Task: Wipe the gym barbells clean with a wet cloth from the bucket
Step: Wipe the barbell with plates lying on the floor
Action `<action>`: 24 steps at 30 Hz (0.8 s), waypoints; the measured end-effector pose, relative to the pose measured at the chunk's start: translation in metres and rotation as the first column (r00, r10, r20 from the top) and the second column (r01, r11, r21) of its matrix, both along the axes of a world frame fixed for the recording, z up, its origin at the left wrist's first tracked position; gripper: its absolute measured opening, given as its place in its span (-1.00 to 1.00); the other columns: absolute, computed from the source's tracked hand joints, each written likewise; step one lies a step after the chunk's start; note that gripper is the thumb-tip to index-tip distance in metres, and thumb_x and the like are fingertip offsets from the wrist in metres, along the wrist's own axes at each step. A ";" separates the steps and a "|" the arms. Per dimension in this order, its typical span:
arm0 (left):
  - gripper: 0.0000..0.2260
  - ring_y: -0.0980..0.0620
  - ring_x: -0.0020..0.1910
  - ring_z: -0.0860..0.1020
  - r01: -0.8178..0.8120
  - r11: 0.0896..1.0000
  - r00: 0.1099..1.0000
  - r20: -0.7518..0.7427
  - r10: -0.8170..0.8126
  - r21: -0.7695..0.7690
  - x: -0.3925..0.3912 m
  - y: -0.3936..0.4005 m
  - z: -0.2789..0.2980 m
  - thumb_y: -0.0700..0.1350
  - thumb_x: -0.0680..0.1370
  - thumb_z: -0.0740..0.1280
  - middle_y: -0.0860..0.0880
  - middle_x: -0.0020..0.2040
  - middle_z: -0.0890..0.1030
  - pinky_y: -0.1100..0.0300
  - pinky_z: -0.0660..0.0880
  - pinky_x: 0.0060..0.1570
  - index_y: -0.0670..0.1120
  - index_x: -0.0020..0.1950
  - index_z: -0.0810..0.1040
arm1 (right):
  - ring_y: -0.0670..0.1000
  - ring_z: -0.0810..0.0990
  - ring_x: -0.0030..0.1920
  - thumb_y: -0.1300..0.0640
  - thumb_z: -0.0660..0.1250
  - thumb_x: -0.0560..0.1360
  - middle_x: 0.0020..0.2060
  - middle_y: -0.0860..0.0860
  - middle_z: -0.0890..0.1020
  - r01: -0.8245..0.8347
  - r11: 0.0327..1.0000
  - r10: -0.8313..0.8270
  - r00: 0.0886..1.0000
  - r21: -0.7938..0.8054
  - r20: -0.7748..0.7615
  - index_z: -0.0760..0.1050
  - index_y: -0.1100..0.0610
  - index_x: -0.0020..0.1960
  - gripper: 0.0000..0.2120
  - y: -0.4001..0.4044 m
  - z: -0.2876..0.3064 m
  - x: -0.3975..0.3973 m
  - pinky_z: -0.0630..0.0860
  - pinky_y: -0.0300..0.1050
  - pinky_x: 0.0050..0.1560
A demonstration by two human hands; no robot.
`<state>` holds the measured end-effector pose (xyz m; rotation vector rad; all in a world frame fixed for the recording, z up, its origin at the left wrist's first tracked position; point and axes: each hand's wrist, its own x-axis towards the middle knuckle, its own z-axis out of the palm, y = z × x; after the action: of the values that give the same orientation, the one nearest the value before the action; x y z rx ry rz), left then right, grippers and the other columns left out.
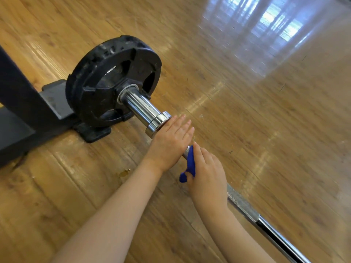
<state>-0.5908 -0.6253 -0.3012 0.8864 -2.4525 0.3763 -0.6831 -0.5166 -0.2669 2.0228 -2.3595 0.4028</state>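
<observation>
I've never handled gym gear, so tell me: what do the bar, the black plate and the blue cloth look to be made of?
The bar looks like chromed steel: mirror-bright on its sleeve, rough and matte along the knurled grip. The black plate is dull and scuffed, probably rubber-coated or painted iron; the look leaves that open. The blue cloth seems a soft fabric, since it bunches under the right hand.

One barbell (247,207), one black weight plate (98,78), one blue cloth (189,164), two bare hands, left (171,137) and right (207,173), and one dark rack frame (24,99).
</observation>
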 end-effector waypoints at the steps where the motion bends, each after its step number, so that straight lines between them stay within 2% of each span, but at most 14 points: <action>1: -0.67 -0.16 0.17 0.57 -0.002 1.000 1.000 -0.010 0.002 -0.010 0.000 0.000 -0.001 -0.24 0.51 0.12 -0.18 0.10 0.64 -0.07 0.44 0.22 -0.20 0.10 0.64 | 0.21 0.63 -0.03 0.42 0.56 0.05 0.03 0.15 0.65 -0.030 1.000 0.029 0.999 0.005 0.028 0.52 0.31 0.22 -0.27 0.004 0.002 -0.003 0.53 -0.05 -0.02; 3: -0.68 -0.16 0.15 0.58 0.005 1.000 0.999 -0.046 -0.005 0.000 -0.001 -0.001 -0.001 -0.27 0.50 0.13 -0.18 0.08 0.65 -0.08 0.45 0.21 -0.20 0.08 0.65 | 0.17 0.63 -0.05 0.44 0.44 0.20 -0.05 0.07 0.67 0.007 1.000 -0.003 0.989 -0.027 0.148 0.60 0.22 0.11 -0.52 0.008 0.018 -0.007 0.44 -0.23 -0.09; 4: -0.68 -0.17 0.14 0.59 0.012 1.000 0.998 -0.065 -0.012 0.008 -0.002 -0.001 -0.001 -0.27 0.49 0.13 -0.18 0.07 0.65 -0.08 0.45 0.20 -0.20 0.06 0.65 | 0.12 0.62 -0.09 0.42 0.36 0.27 -0.12 0.03 0.67 0.051 0.995 -0.033 0.979 -0.087 0.201 0.63 0.18 0.02 -0.64 0.008 0.027 -0.008 0.41 -0.25 -0.16; 6: -0.68 -0.18 0.13 0.59 0.020 1.000 0.995 -0.094 -0.020 0.003 -0.002 -0.002 0.000 -0.28 0.49 0.13 -0.19 0.06 0.65 -0.10 0.46 0.18 -0.21 0.04 0.65 | 0.06 0.58 -0.10 0.37 0.22 0.31 -0.11 0.04 0.67 0.093 0.942 -0.027 0.979 -0.321 0.204 0.65 0.19 -0.01 -0.66 -0.001 0.041 -0.008 0.42 -0.19 -0.16; 8: -0.67 -0.19 0.11 0.60 0.039 0.999 0.992 -0.122 -0.040 -0.009 -0.003 -0.004 -0.001 -0.27 0.49 0.11 -0.19 0.05 0.65 -0.12 0.48 0.15 -0.22 0.03 0.66 | 0.10 0.56 -0.01 0.34 0.16 0.36 -0.02 0.13 0.65 0.051 0.899 0.012 0.990 -0.435 0.142 0.63 0.28 0.05 -0.64 -0.009 0.034 -0.007 0.48 -0.10 0.00; 10: -0.68 -0.16 0.10 0.61 0.034 0.998 0.993 -0.113 -0.039 -0.048 -0.004 -0.004 -0.002 -0.26 0.49 0.13 -0.17 0.03 0.66 -0.07 0.48 0.16 -0.19 0.01 0.67 | 0.18 0.56 0.10 0.26 0.14 0.41 0.08 0.19 0.62 -0.010 0.938 0.038 0.996 -0.346 0.075 0.58 0.31 0.13 -0.62 -0.004 0.014 0.000 0.52 0.09 0.09; 12: -0.70 -0.11 0.09 0.62 0.016 0.997 0.996 -0.090 -0.023 -0.073 -0.004 -0.003 -0.002 -0.25 0.50 0.15 -0.13 0.01 0.68 -0.02 0.48 0.16 -0.15 -0.01 0.69 | 0.18 0.47 0.25 0.08 0.15 0.47 0.22 0.20 0.55 -0.007 0.982 0.010 1.000 -0.189 0.015 0.50 0.29 0.26 -0.55 0.010 -0.005 0.009 0.42 0.22 0.22; 14: -0.68 -0.10 0.09 0.62 0.008 0.998 0.998 -0.061 -0.012 -0.059 -0.004 -0.002 0.000 -0.25 0.50 0.13 -0.12 0.01 0.68 -0.02 0.50 0.14 -0.14 -0.01 0.69 | 0.13 0.34 0.34 -0.10 0.16 0.50 0.30 0.18 0.49 0.003 0.992 -0.009 0.999 -0.128 -0.051 0.44 0.27 0.33 -0.44 0.018 -0.011 0.012 0.23 0.15 0.34; 15: -0.67 -0.10 0.10 0.61 0.003 0.999 0.999 -0.046 -0.005 -0.047 -0.004 -0.001 0.001 -0.25 0.49 0.12 -0.12 0.02 0.67 -0.02 0.50 0.15 -0.14 0.01 0.68 | 0.12 0.32 0.33 -0.13 0.22 0.49 0.30 0.18 0.49 -0.006 0.991 -0.003 0.998 -0.135 -0.067 0.44 0.27 0.33 -0.42 0.017 -0.011 0.011 0.23 0.13 0.35; 17: -0.65 -0.11 0.14 0.59 0.003 1.000 1.000 -0.027 -0.003 -0.018 -0.003 0.000 0.001 -0.23 0.49 0.10 -0.13 0.05 0.66 -0.03 0.47 0.19 -0.14 0.04 0.67 | 0.15 0.43 0.25 0.06 0.48 0.38 0.22 0.20 0.55 -0.019 0.985 0.013 0.999 -0.171 -0.035 0.50 0.30 0.26 -0.47 0.011 -0.010 0.007 0.40 0.13 0.26; 19: -0.63 -0.13 0.16 0.58 -0.004 1.000 1.000 -0.012 0.004 0.020 -0.002 0.001 0.002 -0.23 0.48 0.08 -0.14 0.08 0.65 -0.05 0.44 0.22 -0.16 0.06 0.66 | 0.18 0.58 0.08 0.34 0.57 0.21 0.09 0.17 0.63 -0.014 0.977 0.024 0.999 -0.213 0.041 0.58 0.30 0.14 -0.50 0.004 -0.008 0.002 0.52 -0.01 0.09; 20: -0.63 -0.14 0.17 0.57 -0.010 0.999 1.000 -0.010 0.010 0.035 -0.002 0.001 0.001 -0.24 0.48 0.08 -0.15 0.09 0.65 -0.06 0.43 0.23 -0.17 0.07 0.65 | 0.14 0.61 0.03 0.39 0.51 0.21 0.03 0.14 0.65 -0.010 0.965 0.030 0.997 -0.262 0.071 0.62 0.28 0.07 -0.57 0.004 -0.004 0.000 0.52 -0.11 0.04; 22: -0.69 -0.16 0.19 0.56 -0.007 0.998 1.000 -0.013 0.008 0.055 -0.001 0.002 0.001 -0.27 0.45 0.18 -0.17 0.10 0.64 -0.09 0.42 0.24 -0.18 0.08 0.65 | 0.03 0.56 -0.02 0.35 0.29 0.29 -0.05 0.10 0.67 0.008 0.925 0.038 0.993 -0.380 0.115 0.65 0.25 -0.02 -0.70 0.006 0.005 -0.002 0.43 -0.24 -0.02; 24: -0.69 -0.18 0.18 0.56 -0.001 0.996 1.000 -0.005 0.001 0.085 0.000 0.002 0.002 -0.30 0.37 0.30 -0.18 0.10 0.64 -0.12 0.42 0.23 -0.20 0.07 0.64 | -0.01 0.50 -0.02 0.35 0.20 0.29 -0.05 0.10 0.66 0.051 0.902 0.017 0.988 -0.429 0.154 0.65 0.26 -0.03 -0.66 0.005 0.009 -0.005 0.42 -0.24 -0.05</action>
<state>-0.5910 -0.6236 -0.2994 0.9229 -2.4789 0.2708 -0.6877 -0.5119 -0.2574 1.8144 -2.1094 1.0161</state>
